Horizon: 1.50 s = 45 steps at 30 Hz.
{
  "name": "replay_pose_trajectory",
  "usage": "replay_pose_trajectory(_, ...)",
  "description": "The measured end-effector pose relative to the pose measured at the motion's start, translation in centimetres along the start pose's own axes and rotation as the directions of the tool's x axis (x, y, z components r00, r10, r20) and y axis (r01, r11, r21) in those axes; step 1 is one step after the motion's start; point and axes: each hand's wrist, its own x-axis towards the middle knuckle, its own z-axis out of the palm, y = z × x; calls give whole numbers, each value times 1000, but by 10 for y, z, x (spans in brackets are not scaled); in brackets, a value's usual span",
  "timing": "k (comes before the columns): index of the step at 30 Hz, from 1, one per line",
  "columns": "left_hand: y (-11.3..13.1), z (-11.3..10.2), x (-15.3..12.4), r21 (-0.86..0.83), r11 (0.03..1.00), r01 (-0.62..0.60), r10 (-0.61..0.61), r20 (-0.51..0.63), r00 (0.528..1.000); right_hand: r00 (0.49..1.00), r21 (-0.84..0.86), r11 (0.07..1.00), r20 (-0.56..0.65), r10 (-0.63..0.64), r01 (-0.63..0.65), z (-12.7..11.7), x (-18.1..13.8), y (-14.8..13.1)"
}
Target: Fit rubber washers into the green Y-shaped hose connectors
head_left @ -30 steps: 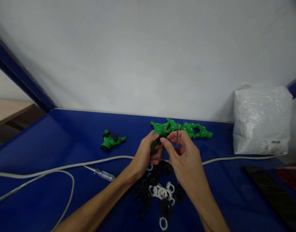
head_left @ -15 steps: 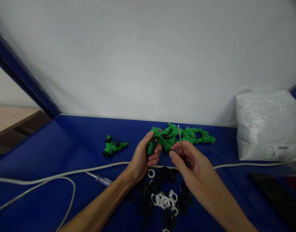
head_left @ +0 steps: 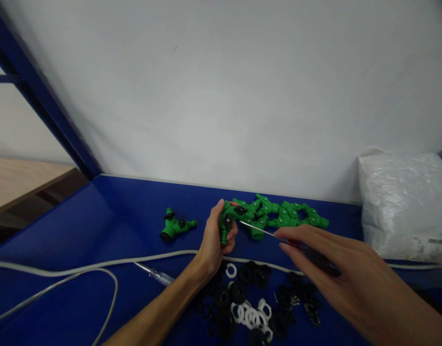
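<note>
My left hand is wrapped round a green Y-shaped hose splitter with black valve levers, held above the blue tabletop. In my right hand is a screwdriver, its dark handle between thumb and fingers. The metal shaft points left, and its tip appears close to the held splitter; I cannot tell whether they touch. Behind the hands lies a cluster of green splitter bodies. Another green splitter with black levers rests apart, left of my left hand.
White rings and black caps lie in a loose pile nearest me. A clear-handled screwdriver is partly behind my left forearm. A white cable crosses the blue tabletop. A plastic-wrapped white package stands at right.
My right hand has moved right and tipped the screwdriver from upright to nearly level, its tip now toward the splitter. My left hand has turned the splitter. The camera view has shifted slightly.
</note>
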Motion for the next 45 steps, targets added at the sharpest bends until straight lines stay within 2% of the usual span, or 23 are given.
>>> replay_pose_trajectory(5, -2, 0, -1, 25, 1000, -11, 12, -44, 999, 976, -163, 963, -5, -219, 215, -1, 5, -8)
replay_pose_trajectory(9, -3, 0, -3, 47, 999, -25, 28, -54, 998, 964, -209, 941, 37, -263, 265, 0, 10, -12)
replay_pose_trajectory(14, -2, 1, -3, 49, 999, -18, 21, -60, 998, 947, -173, 931, 36, -320, 321, -2, 13, -14)
replay_pose_trajectory(21, -1, 3, -3, 70, 998, -5, 10, -66, 998, 964, -202, 942, 38, -265, 267, 2, 16, -15)
replay_pose_trajectory(26, -1, 2, -4, 69, 998, -10, 14, -55, 998, 950, -206, 928, 41, -308, 310, 4, 15, -13)
replay_pose_trajectory(35, 0, 3, -4, 79, 997, -16, 20, -55, 998, 965, -176, 949, 48, -256, 261, 3, 15, -13)
replay_pose_trajectory(39, 0, 3, -4, 87, 996, -9, 14, -48, 999, 962, -242, 932, 45, -268, 271, 4, 17, -14)
replay_pose_trajectory(41, -2, 2, -4, 97, 995, -15, 20, -52, 998, 952, -295, 906, 80, -294, 304, 1, 17, -15)
replay_pose_trajectory(45, -6, 1, -2, 147, 988, -37, 50, -85, 995, 926, -450, 817, 275, -258, 361, -12, 23, -27)
